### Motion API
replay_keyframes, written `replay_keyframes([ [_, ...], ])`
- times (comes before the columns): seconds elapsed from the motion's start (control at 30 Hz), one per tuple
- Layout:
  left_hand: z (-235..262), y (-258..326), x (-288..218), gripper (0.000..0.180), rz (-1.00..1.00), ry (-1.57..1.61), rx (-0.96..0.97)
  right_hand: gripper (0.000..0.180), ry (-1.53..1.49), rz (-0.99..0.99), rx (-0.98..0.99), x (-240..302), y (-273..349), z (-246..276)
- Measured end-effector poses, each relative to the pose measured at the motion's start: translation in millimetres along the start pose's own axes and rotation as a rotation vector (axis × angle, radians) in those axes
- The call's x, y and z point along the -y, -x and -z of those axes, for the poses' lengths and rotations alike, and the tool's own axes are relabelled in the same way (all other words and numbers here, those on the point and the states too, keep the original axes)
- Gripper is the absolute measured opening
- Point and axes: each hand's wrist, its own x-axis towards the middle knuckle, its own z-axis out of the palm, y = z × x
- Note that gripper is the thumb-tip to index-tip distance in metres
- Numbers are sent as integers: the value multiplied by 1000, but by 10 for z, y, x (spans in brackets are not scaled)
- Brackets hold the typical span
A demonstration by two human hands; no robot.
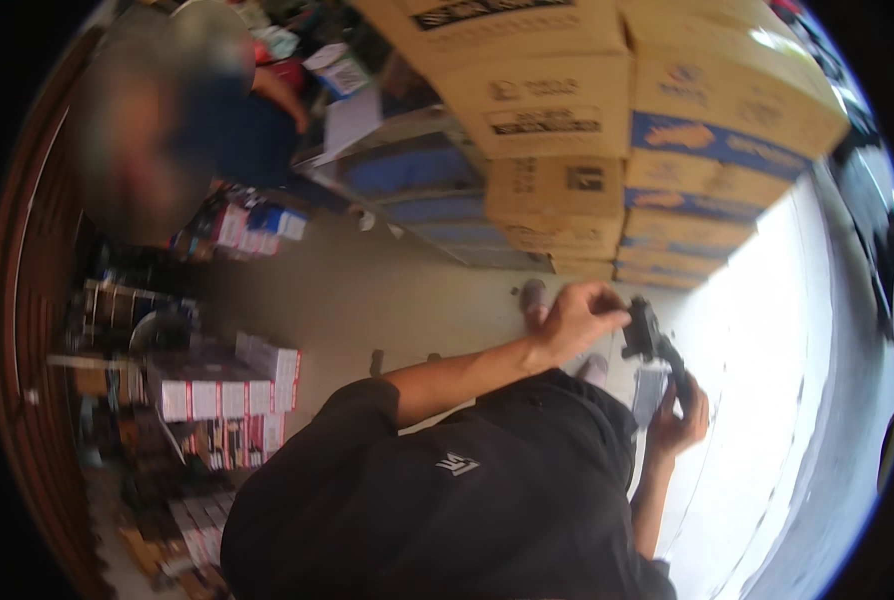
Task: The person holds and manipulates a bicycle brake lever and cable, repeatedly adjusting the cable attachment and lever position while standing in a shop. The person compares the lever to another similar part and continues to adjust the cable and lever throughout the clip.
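Note:
In front of my body, over the pale floor, I hold a small black jointed device [647,330] with a blocky upper end and a thin arm running down from it. The fingertips of my left hand [572,325] are pinched at the left edge of its upper end. Wrapped round the lower end of the arm is my right hand [680,422]. Just left of the right hand shows a grey flat piece [650,392]; whether it is joined to the device I cannot tell.
Tall stacks of brown cartons [557,90] and blue-banded cartons [712,140] stand ahead. A blue-fronted cabinet [412,170] adjoins them. White and red boxes [217,395] are piled at left. Another person [237,130] is at the far left, partly blurred.

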Motion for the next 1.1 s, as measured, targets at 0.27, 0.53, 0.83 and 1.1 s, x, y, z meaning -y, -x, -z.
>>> replay_keyframes([
  [0.27, 145, 188, 117, 14, 38, -94, -50, 16, -29, 35, 97, 61, -30, -89],
  [0.53, 189, 247, 155, 12, 53, 37, -116, 20, -47, 37, 185, 10, -152, -120],
  [0.83, 179, 151, 74, 11, 101, 66, -55, 26, -15, -23, 199, -43, -192, -124],
  [1.1, 36, 17, 27, 12, 83, 30, 49, 28, 57, -82, 149, -142, -108, -53],
])
